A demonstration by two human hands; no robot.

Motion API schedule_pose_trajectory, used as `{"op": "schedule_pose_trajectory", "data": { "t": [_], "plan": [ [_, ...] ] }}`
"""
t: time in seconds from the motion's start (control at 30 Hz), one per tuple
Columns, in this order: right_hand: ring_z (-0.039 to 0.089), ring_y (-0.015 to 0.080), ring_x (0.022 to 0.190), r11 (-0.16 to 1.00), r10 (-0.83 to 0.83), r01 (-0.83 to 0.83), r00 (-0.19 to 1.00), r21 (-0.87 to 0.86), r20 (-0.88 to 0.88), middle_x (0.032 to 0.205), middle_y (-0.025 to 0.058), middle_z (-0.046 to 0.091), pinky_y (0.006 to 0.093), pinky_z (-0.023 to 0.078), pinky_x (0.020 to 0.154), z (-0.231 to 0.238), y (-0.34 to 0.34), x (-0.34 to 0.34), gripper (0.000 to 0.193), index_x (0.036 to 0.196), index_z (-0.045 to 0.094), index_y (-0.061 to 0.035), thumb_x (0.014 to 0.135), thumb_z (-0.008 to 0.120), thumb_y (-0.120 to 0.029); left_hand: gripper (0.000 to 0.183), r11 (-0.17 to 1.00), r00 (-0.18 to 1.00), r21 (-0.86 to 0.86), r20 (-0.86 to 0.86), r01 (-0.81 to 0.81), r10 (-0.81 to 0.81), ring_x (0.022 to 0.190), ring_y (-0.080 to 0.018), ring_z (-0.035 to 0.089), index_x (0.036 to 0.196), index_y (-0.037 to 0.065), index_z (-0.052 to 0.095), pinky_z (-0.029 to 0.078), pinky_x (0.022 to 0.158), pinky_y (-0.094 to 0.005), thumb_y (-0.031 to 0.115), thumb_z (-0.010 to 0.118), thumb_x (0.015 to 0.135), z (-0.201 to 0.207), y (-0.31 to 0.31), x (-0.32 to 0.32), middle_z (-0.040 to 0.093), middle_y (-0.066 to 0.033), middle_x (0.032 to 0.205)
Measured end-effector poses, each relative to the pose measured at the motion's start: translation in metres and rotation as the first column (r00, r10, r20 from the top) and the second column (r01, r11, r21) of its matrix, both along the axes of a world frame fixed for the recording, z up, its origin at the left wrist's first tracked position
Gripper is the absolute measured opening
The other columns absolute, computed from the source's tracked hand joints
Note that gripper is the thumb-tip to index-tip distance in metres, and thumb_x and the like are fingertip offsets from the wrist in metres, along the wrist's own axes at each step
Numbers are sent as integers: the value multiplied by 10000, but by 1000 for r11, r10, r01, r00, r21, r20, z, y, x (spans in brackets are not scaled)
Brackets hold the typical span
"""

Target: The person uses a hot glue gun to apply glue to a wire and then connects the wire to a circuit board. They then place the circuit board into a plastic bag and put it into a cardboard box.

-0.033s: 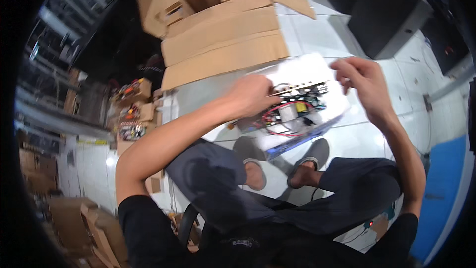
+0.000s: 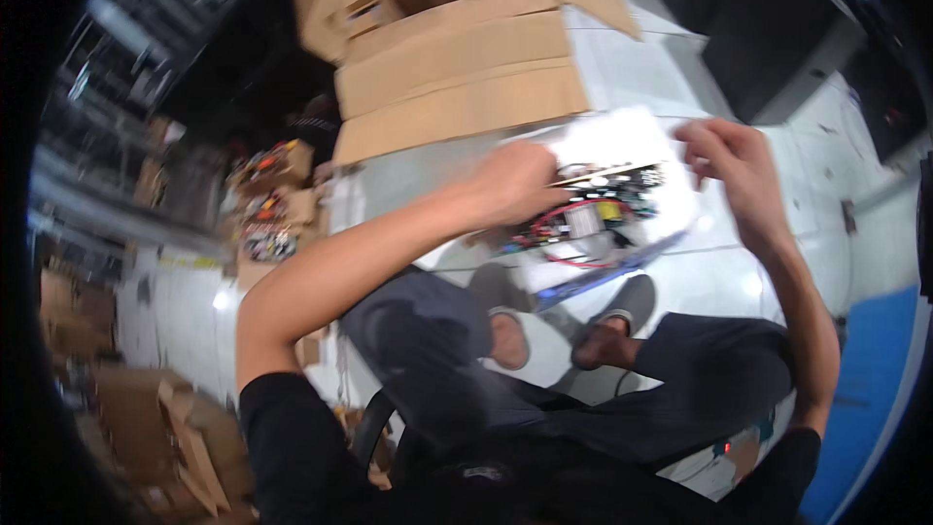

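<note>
Low in front of me, on a white padded surface [image 2: 622, 131] with a blue lower edge, lies a circuit board [image 2: 588, 219] crowded with parts and red wires. A thin pale strip runs along its far side. My left hand [image 2: 515, 180], blurred, is closed at the board's left end, the strip coming out between thumb and fingers. Off the right edge of the white surface hovers my right hand [image 2: 734, 160], its fingers bent together. Anything between those fingertips is too small to make out.
An open cardboard carton [image 2: 462, 68] of smaller boxes stands ahead. Small boxes of electronic parts [image 2: 272, 204] are on the left, with more cardboard [image 2: 146, 418] lower down. A dark cabinet [image 2: 777, 53] is at the far right. My slippered feet [image 2: 617, 316] are close below the board.
The whole view has shifted slightly, so the scene sits farther right. Both hands keep nearly the same places around the board.
</note>
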State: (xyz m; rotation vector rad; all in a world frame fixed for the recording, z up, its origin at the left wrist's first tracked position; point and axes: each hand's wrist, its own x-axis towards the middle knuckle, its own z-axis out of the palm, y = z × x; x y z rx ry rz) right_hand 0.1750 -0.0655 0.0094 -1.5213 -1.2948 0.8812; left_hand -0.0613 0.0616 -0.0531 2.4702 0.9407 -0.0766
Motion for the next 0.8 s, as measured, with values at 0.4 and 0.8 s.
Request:
{"op": "schedule_pose_trajectory", "data": {
  "t": [0.4,0.8],
  "plan": [
    [481,28,680,997,-72,71,996,-14,-44,798,-34,572,214,365,565,-28,7,41,307,1044,687,-12,1022,587,-301,302,940,979,289,43,181,-201,956,-317,706,996,14,749,548,794,-452,187,692,756,-14,-16,54,729,-193,998],
    [505,21,717,968,-201,225,961,111,-191,828,-30,586,186,398,596,-9,11,77,318,1122,672,-6,1017,599,-297,217,892,910,449,386,-45,-149,763,-380,712,772,-6,733,559,667,-485,176,695,661,-2,-1,38,712,-216,798]
  ]
}}
